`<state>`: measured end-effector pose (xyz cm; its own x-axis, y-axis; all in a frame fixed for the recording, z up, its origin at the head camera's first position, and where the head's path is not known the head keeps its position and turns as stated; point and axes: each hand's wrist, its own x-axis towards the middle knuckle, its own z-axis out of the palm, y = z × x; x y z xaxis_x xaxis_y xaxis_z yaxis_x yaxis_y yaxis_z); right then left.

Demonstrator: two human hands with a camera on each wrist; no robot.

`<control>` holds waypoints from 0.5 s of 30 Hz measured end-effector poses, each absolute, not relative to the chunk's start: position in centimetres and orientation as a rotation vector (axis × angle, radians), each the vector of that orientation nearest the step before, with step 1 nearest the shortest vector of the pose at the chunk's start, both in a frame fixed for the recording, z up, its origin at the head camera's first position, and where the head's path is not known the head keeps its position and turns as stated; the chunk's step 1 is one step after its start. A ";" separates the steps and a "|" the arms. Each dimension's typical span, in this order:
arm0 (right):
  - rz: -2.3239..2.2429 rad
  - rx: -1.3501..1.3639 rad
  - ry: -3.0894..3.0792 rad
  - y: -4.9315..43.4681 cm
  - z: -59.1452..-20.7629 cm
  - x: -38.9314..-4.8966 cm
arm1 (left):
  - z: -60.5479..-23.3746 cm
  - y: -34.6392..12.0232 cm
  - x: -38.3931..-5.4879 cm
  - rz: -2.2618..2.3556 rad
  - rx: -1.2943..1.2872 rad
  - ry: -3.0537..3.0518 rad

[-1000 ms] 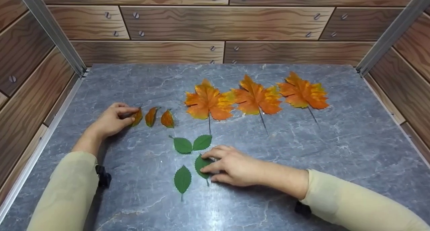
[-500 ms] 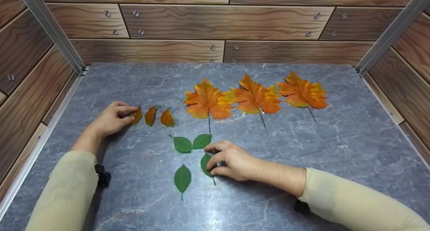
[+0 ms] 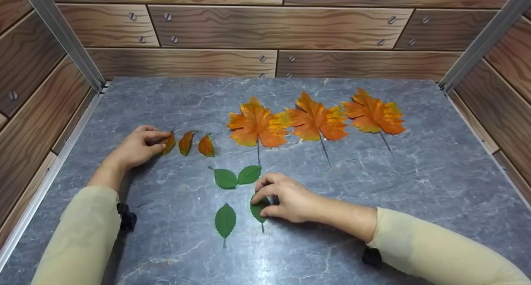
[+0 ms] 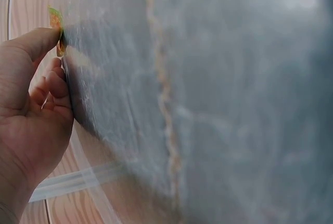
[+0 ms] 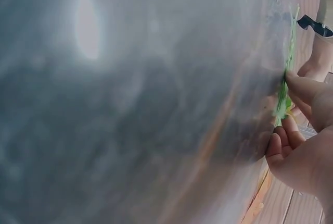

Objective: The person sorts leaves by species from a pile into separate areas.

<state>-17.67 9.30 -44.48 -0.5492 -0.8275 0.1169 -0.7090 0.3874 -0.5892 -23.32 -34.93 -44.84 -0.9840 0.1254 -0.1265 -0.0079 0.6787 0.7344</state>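
In the head view my left hand (image 3: pixel 139 146) has thumb and index finger at a small orange-brown leaf (image 3: pixel 169 144), leftmost of three in a row, and pinches it against the table. Its fellows, a middle small leaf (image 3: pixel 186 143) and a right small leaf (image 3: pixel 205 145), lie beside it. My right hand (image 3: pixel 290 198) holds a green serrated leaf (image 3: pixel 258 210) between thumb and fingertips, stem toward me, partly covered by the fingers. Left of it lies another green leaf (image 3: pixel 225 220). Above, two green leaves (image 3: pixel 225 178) meet in a V.
Three large orange maple leaves (image 3: pixel 258 125) with thin dark stems lie in a row across the back right of the grey marbled table (image 3: pixel 166 218). Wood-patterned panels (image 3: pixel 274 28) and metal corner posts (image 3: pixel 70 40) stand around the table.
My right hand has shifted the green leaf a little to the right, and its fingers have drawn in closer over it. The left hand stays at the small orange leaf.
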 end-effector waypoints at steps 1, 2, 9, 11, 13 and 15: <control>-0.903 -1.363 2.447 9.3 -44.4 -17.7 | -44.9 -34.9 -23.3 1.193 0.096 2.725; -0.911 -1.345 2.446 9.2 -44.4 -17.6 | -44.9 -34.9 -23.3 1.194 0.095 2.726; -0.988 -1.287 2.415 8.8 -44.3 -17.5 | -44.9 -35.0 -23.4 1.192 0.104 2.742; -1.031 -1.277 2.376 8.7 -44.4 -17.5 | -44.8 -35.0 -23.3 1.190 0.102 2.741; -1.089 -1.264 2.325 8.8 -44.5 -17.5 | -44.9 -35.0 -23.3 1.182 0.102 2.743; -1.151 -1.241 2.272 8.9 -44.5 -17.5 | -44.9 -35.0 -23.3 1.178 0.102 2.745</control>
<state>-17.52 8.88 -44.53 -0.5781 -0.8094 0.1035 -0.5623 0.3032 -0.7694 -23.32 -34.96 -44.87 -0.9860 0.1222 -0.1133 0.0021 0.6889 0.7248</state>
